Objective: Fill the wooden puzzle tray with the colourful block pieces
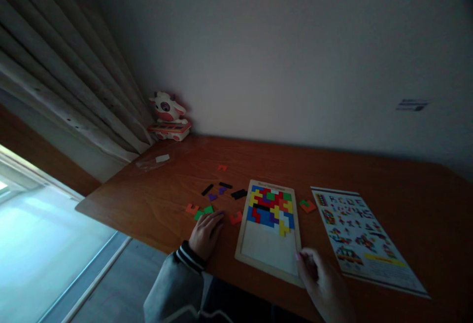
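Illegibly small print (271, 185) on puzzle tray (271, 253) and picture sheet (365, 244).

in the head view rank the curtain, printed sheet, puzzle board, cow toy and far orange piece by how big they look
1. Curtain
2. Printed sheet and puzzle board, too alike in size to rank
3. Cow toy
4. Far orange piece

One head view (a wide one), forward and down over the table (332, 167) toward the wall (277, 66)
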